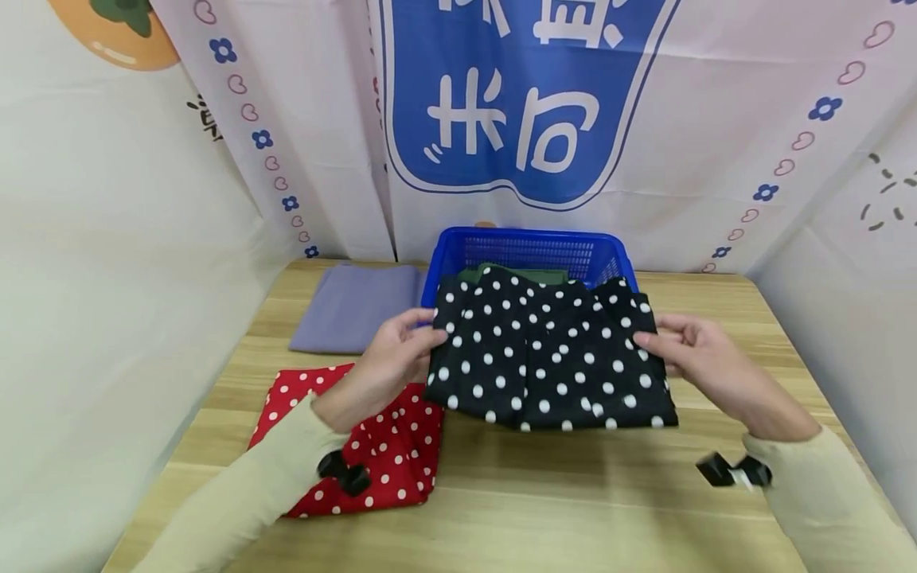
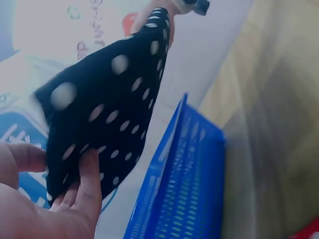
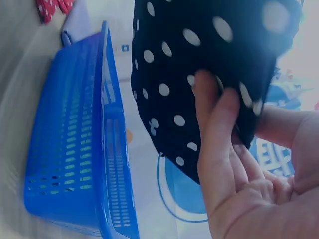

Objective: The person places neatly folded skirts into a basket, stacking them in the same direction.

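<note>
A black cloth with white polka dots (image 1: pixel 548 358), folded into a rough rectangle, is held up by both hands in front of the blue basket (image 1: pixel 526 235). My left hand (image 1: pixel 394 354) pinches its left edge, thumb on the near side. On the opposite edge, my right hand (image 1: pixel 705 362) pinches the cloth the same way. The left wrist view shows the dotted cloth (image 2: pixel 104 109) spanning between the two hands. In the right wrist view, fingers (image 3: pixel 217 119) lie against the cloth (image 3: pixel 199 74), and the basket (image 3: pixel 70 134) stands beyond it.
Dark green cloth (image 1: pixel 544 276) lies inside the basket. Behind my left hand is a folded grey-purple cloth (image 1: pixel 358 306) on the wooden table (image 1: pixel 544 509). A red cloth with white dots (image 1: pixel 387 461) lies under my left forearm. Printed white curtains (image 1: pixel 337 119) enclose the back and sides.
</note>
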